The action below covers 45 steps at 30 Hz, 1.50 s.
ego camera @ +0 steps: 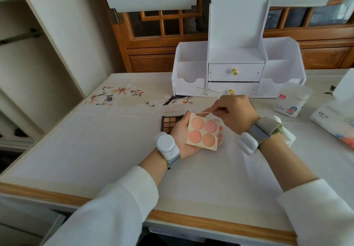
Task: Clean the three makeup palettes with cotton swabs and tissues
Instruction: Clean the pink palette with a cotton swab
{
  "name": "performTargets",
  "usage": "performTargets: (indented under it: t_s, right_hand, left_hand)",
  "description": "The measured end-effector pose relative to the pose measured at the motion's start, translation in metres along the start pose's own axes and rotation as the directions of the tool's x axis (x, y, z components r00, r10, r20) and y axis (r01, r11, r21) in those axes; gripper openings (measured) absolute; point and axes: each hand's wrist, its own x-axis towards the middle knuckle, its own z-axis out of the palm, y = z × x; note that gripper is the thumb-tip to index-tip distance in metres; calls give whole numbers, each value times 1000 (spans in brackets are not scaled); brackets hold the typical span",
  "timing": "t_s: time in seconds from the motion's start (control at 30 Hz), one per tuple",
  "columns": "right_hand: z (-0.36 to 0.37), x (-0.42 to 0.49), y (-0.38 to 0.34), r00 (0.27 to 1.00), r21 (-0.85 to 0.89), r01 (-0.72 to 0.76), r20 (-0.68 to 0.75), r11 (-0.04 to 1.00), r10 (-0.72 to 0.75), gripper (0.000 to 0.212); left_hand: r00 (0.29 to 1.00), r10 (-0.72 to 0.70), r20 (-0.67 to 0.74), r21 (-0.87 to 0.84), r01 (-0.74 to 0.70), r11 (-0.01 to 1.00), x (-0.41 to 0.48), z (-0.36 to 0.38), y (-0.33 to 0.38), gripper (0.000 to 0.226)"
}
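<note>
Head view: left hand [179, 132] gripped the seemingly light, fragile blush palette [203, 133] by its edges; right hand [236, 111] pinched a flimsy cotton swab [203, 113].

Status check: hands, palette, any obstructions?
Left hand holds square peach four-pan palette. Right hand pinches wooden-stick cotton swab, tip at palette's top edge. Dark grid eyeshadow palette lies behind left hand, not in the way.

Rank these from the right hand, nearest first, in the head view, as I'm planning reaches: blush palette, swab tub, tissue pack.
1. Blush palette, just left of the right hand.
2. Swab tub, to its right.
3. Tissue pack, far right.
</note>
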Motion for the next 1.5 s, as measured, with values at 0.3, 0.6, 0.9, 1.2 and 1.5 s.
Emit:
performTargets:
  t_s: [0.3,0.6,0.9,1.2,1.5]
  right_hand:
    - [-7,2,9,961,-20,-97,-261,995,88,11]
    - [-9,-1,11,961,-8,-109,-255,994,103,12]
    - [-10,-7,14,987,-14,-78,-142,997,76,12]
    - [-11,-8,11,980,19,-105,-166,994,107,12]
    - [-13,-7,8,970,9,-118,-211,993,117,10]
  left_hand:
    - [998,-14,69,68,9,998,-2,2,1,54]
    - [995,-50,89,106,40,994,0,2,1,55]
    - [993,-33,113,104,21,994,-2,2,0,50]
    - [997,-29,75,155,17,988,-1,0,2,52]
    - [993,-32,109,133,18,991,2,-6,1,52]
